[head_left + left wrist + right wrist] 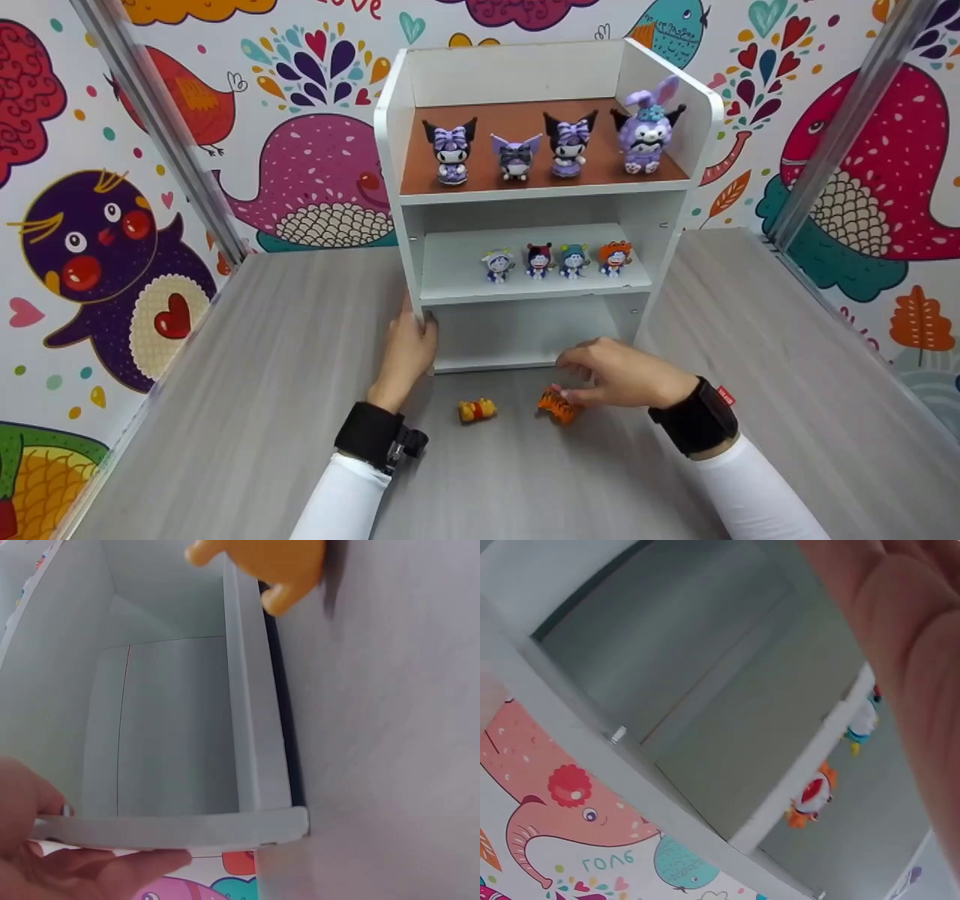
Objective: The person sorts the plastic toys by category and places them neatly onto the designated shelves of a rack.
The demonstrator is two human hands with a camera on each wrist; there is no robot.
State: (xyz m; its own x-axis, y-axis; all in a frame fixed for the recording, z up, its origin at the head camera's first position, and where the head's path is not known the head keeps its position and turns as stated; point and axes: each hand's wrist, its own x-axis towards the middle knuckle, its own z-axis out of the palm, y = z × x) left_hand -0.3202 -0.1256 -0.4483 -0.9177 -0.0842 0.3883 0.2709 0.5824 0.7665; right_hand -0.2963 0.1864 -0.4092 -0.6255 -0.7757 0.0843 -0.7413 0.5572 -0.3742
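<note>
A white three-level shelf [393, 150] stands at the back of the grey table. My left hand [417, 330] grips the bottom of its left side panel; in the left wrist view the thumb and fingers [112, 866] lie on either side of that panel [172, 826]. My right hand [571, 385] is in front of the empty bottom compartment and pinches a small orange figure [556, 407] that lies on the table. To its left a yellow figure [478, 410] lies on its side, also seen in the left wrist view [262, 566]. The right wrist view shows mostly my palm [900, 637].
Several purple figures [568, 144] stand on the brown top shelf, several small ones [574, 260] on the middle shelf, two of those visible as the orange [810, 799] and teal [862, 720] figures. Patterned walls and metal posts [161, 127] border the table [262, 420].
</note>
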